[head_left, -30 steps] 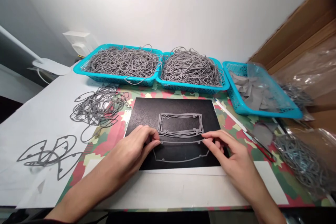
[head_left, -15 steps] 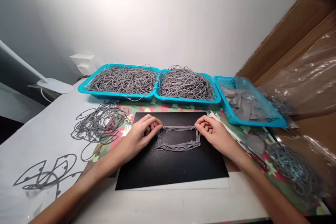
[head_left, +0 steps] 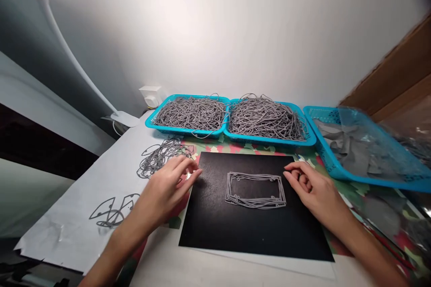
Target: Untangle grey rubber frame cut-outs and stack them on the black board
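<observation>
Lamp (head_left: pixel 69 54): white, curved, at the far left edge of the counter (head_left: pixel 67 224).
Loose outlines (head_left: pixel 112 223): a few dark gray loops, lay overlapping on white sheeting.
Wall adapter (head_left: pixel 150 96): white, stood behind the counter.
Tangled heap (head_left: pixel 163 154): gray loops, lay partly behind the left hand (head_left: pixel 201 170).
Left hand: thumb and forefinger were brought together, nothing seen between them; hung near the left edge of the black board (head_left: pixel 242 233).
First basket (head_left: pixel 182 130): blue, held a mound of gray strips (head_left: pixel 191 114).
Black board: lay flat, a white sheet (head_left: pixel 313 267) showing beneath its near edge.
Frame stack (head_left: pixel 259 203): thin gray rectangular outlines, corners tabbed, slightly misaligned; lay on the board, right of its middle.
Second basket (head_left: pixel 269 141): blue, adjoined the first, heaped with like strips.
Right hand (head_left: pixel 284 170): fingertips were pinched together, nothing seen held; hung just beside the stack's right end.
Third basket (head_left: pixel 367 181): blue, held flat gray pieces (head_left: pixel 350 150) and clear plastic.
</observation>
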`<state>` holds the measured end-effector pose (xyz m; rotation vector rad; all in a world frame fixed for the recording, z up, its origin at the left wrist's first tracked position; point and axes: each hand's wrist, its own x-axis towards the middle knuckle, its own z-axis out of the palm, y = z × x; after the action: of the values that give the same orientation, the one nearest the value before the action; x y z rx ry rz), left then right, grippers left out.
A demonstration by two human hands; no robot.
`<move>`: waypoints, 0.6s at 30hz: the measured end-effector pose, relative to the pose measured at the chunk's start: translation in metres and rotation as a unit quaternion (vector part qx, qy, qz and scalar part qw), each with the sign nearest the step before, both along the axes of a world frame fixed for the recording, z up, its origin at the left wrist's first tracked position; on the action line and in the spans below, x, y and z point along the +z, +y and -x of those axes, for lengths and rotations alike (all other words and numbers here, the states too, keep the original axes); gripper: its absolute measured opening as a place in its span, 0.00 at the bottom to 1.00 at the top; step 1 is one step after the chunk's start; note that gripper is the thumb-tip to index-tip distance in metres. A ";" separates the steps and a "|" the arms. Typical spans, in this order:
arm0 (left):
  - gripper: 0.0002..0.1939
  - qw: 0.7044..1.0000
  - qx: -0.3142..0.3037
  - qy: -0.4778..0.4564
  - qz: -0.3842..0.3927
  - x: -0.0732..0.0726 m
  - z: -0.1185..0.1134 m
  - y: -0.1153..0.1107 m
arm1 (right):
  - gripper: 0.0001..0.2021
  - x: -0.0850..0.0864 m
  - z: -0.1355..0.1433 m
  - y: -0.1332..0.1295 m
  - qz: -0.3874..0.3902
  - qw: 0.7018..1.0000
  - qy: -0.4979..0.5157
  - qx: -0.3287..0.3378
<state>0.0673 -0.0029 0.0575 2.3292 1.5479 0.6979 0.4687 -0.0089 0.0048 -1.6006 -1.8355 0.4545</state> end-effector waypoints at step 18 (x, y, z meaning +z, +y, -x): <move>0.17 0.989 0.135 -0.035 -0.047 0.011 0.062 -0.017 | 0.13 -0.002 0.002 0.000 -0.069 0.992 -0.104 -0.029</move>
<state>0.0053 -0.0197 0.0684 2.1527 1.8566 0.9248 0.4669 -0.0093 0.0033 -1.6520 -1.9209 0.1332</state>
